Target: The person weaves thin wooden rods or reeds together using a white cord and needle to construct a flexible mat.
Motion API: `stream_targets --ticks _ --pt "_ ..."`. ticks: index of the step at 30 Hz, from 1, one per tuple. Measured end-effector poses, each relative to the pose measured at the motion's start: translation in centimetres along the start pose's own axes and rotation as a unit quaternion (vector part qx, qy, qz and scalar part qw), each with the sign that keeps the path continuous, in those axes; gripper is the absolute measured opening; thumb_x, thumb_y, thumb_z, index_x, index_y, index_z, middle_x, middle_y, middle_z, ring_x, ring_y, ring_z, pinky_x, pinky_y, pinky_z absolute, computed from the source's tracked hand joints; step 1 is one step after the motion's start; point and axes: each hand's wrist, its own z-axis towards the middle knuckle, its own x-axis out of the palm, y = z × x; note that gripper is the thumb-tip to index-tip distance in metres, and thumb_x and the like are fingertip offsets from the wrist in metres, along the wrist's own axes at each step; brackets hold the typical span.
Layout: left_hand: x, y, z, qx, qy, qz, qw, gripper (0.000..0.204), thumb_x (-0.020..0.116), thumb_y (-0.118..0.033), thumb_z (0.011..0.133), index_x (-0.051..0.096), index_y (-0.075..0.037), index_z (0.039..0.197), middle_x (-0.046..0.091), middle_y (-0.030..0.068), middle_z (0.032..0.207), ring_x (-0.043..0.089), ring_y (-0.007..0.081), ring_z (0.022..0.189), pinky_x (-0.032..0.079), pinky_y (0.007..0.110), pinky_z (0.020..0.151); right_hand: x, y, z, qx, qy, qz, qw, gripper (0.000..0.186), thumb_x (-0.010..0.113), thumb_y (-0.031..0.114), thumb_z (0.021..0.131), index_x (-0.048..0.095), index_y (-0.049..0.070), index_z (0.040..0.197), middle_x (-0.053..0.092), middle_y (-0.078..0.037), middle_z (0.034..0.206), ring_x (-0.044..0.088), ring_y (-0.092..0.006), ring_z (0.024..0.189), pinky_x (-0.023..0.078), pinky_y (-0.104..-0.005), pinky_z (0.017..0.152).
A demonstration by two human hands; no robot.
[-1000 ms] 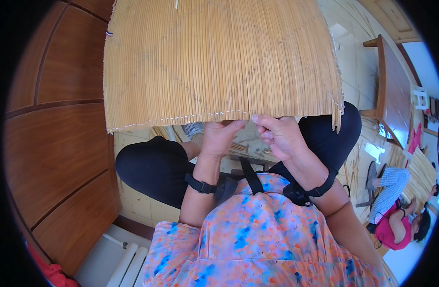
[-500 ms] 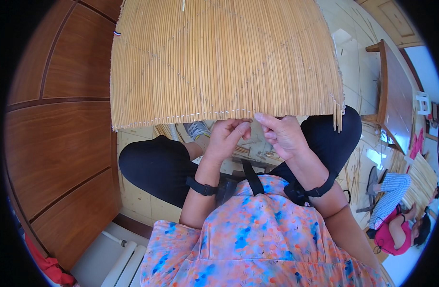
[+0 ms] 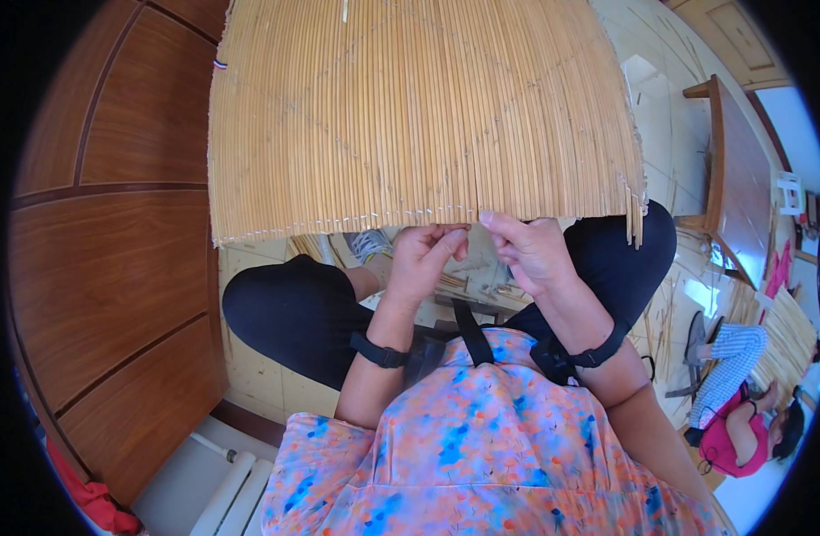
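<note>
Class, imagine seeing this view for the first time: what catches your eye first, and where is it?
A large straw-coloured mat of thin sticks fills the upper middle, with the left hand and right hand at its lower edge. Below them spreads a shirt splashed with pink and blue. A co-worker in bright pink shows at the far right.

The mat (image 3: 410,116) lies before the person, with the left hand (image 3: 420,259) and the right hand (image 3: 530,252) at its near edge, between the left knee (image 3: 276,299) and the right knee (image 3: 647,237). A cupboard (image 3: 142,259) stands left of the mat, with a radiator (image 3: 234,500) behind, beside the person. On the right are a table (image 3: 740,170) and, behind it, a co-worker (image 3: 736,438).
</note>
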Motion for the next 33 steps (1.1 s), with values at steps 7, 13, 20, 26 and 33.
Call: stream_targets --ticks 7,13,20,26,33 --pt "0.7 -0.1 0.8 0.034 0.004 -0.03 0.999 0.013 0.059 -0.002 0.088 0.062 0.005 0.098 0.063 0.0078 0.079 0.058 0.0147 0.065 0.047 0.026 0.06 0.1 0.2 0.0 -0.008 0.011 0.022 1.0 0.015 0.075 0.009 0.076 0.06 0.006 0.08 0.054 0.002 0.067 0.043 -0.005 0.05 0.029 -0.0192 0.043" --pt "1.5 -0.5 1.4 0.011 -0.025 -0.12 0.992 0.015 0.06 0.0 0.084 0.06 0.004 0.099 0.064 0.0104 0.084 0.058 0.0184 0.066 0.047 0.03 0.06 0.0 0.2 0.1 0.0 0.032 0.003 0.999 0.013 0.072 0.011 0.078 0.06 0.006 0.079 0.054 0.002 0.062 0.042 -0.0047 0.05 0.028 -0.0192 0.042" --pt "1.0 -1.8 1.2 -0.044 -0.022 -0.058 0.997 0.015 0.059 -0.007 0.088 0.06 0.003 0.1 0.063 0.0088 0.085 0.06 0.0182 0.075 0.048 0.03 0.067 0.5 -0.4 0.6 -0.03 0.001 -0.003 1.0 0.014 0.073 0.013 0.077 0.06 0.007 0.077 0.054 0.001 0.062 0.041 -0.0052 0.049 0.029 -0.0192 0.044" --pt "-0.3 -8.8 -5.5 0.019 -0.077 0.552 0.83 0.023 0.063 -0.011 0.086 0.06 0.0 0.106 0.067 0.012 0.089 0.067 0.0235 0.086 0.051 0.033 0.074 -0.9 -1.6 1.8 -0.022 -0.021 -0.001 1.0 0.018 0.076 0.015 0.076 0.059 0.008 0.074 0.054 0.002 0.063 0.041 -0.005 0.047 0.028 -0.0186 0.043" --pt "0.8 -14.0 -1.7 0.207 -0.061 0.537 0.816 0.014 0.065 -0.001 0.081 0.064 0.0 0.095 0.064 0.0136 0.089 0.064 0.027 0.08 0.05 0.032 0.071 -0.7 -2.1 2.5 -0.049 -0.006 0.001 0.999 0.017 0.075 0.013 0.075 0.06 0.007 0.078 0.054 0.002 0.063 0.044 -0.0053 0.047 0.031 -0.0193 0.042"
